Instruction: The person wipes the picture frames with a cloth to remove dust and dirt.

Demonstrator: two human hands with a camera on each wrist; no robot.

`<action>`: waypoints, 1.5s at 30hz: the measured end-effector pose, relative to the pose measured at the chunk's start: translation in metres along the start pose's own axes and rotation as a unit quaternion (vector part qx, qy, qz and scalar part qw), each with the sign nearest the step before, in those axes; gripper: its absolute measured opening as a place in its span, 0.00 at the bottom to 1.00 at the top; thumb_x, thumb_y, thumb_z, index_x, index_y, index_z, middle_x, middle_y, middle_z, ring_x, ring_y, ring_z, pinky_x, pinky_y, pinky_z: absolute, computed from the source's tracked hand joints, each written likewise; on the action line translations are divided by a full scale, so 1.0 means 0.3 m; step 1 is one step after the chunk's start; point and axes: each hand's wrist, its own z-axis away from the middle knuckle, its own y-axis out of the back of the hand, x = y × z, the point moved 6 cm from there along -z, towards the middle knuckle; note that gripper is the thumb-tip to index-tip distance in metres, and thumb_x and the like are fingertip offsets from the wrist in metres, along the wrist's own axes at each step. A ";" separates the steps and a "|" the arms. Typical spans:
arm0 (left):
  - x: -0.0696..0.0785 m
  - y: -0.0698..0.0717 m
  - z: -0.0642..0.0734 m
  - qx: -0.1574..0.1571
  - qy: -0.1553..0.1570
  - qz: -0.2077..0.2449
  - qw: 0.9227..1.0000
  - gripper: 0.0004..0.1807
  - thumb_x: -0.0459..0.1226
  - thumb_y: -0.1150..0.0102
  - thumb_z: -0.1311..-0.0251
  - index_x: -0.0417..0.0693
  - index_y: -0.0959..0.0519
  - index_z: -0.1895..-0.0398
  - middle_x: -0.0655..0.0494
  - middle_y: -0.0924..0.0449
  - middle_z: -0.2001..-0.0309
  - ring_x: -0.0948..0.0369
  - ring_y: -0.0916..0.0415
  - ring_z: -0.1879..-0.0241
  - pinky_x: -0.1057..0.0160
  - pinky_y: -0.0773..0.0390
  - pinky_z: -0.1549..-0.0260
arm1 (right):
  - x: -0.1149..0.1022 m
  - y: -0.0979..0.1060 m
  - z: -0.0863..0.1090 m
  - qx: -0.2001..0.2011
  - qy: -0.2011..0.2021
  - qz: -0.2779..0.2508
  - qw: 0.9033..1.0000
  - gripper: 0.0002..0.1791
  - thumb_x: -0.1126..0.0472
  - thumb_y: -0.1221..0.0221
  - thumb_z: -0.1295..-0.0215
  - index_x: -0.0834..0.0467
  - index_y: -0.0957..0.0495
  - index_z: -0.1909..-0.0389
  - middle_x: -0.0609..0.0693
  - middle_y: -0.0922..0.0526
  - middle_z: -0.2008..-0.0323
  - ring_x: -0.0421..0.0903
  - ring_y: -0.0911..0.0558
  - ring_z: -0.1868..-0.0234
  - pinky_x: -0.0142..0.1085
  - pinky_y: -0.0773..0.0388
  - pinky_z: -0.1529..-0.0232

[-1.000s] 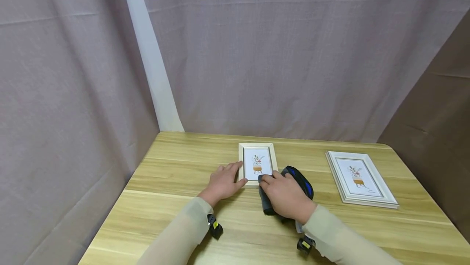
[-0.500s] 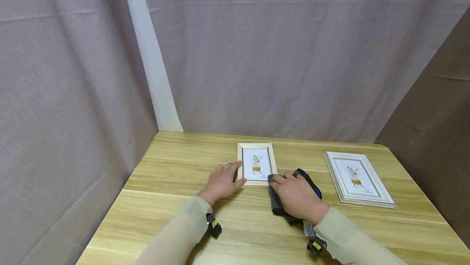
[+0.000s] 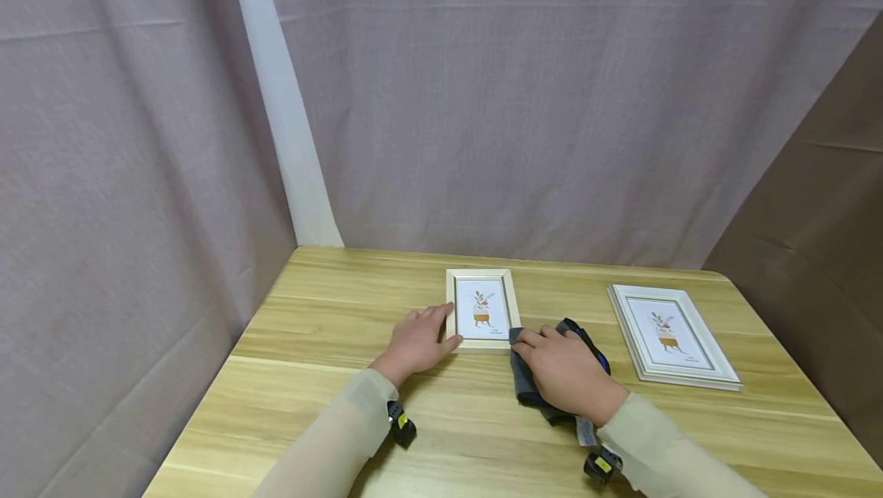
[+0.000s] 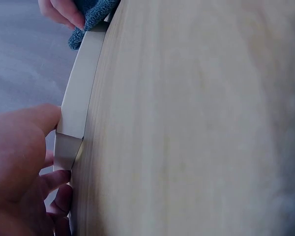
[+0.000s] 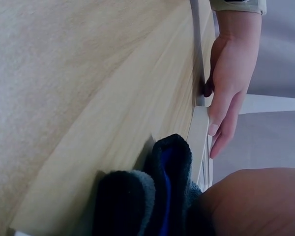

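A cream picture frame [image 3: 480, 346] with a potted-plant print lies face up at the middle back of the wooden table. My left hand [image 3: 417, 339] rests at its lower left corner, fingers spread, thumb on the near edge. In the left wrist view, that hand [image 4: 19, 162] has its fingertips along the frame's side [image 4: 78, 93]. My right hand [image 3: 569, 369] grips a folded grey cloth [image 3: 526, 387] with black and blue parts, at the frame's lower right corner. The right wrist view shows the cloth's [image 5: 179, 152] thick folds; most of that hand's fingers are hidden there.
A stack of white picture frames [image 3: 727, 377], the top one with a similar print, lies to the right on the wooden table [image 3: 310, 375]. Grey curtains [image 3: 483, 138] stand behind and to the left, and a brown one [image 3: 807, 207] to the right.
My right hand has slid right with the cloth, off the print's lower part to the frame's lower right corner, baring the small caption. The left hand keeps its place at the frame.
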 end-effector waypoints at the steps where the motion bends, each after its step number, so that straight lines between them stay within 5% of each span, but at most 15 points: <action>1: -0.001 -0.001 0.001 0.000 0.000 0.000 1.000 0.41 0.61 0.44 0.20 0.57 0.38 0.12 0.54 0.34 0.17 0.46 0.30 0.29 0.38 0.25 0.38 | 0.002 -0.002 -0.001 -0.001 -0.001 -0.003 1.000 0.17 0.63 0.35 0.23 0.57 0.13 0.37 0.52 0.14 0.38 0.56 0.15 0.44 0.55 0.14 0.52; 24: -0.018 -0.014 -0.005 0.000 -0.006 -0.016 1.000 0.41 0.60 0.44 0.19 0.56 0.38 0.12 0.56 0.34 0.17 0.50 0.31 0.24 0.46 0.24 0.38 | 0.082 -0.049 -0.089 0.008 -0.003 -0.013 1.000 0.15 0.64 0.32 0.29 0.56 0.08 0.43 0.52 0.11 0.42 0.57 0.12 0.51 0.52 0.11 0.62; 45: -0.012 -0.009 -0.010 -0.001 -0.010 -0.011 1.000 0.41 0.61 0.44 0.20 0.56 0.38 0.12 0.55 0.34 0.16 0.52 0.34 0.21 0.48 0.28 0.32 | 0.212 -0.065 -0.248 -0.072 -0.042 -0.058 0.995 0.19 0.63 0.38 0.25 0.56 0.10 0.38 0.56 0.14 0.35 0.62 0.12 0.42 0.54 0.11 0.57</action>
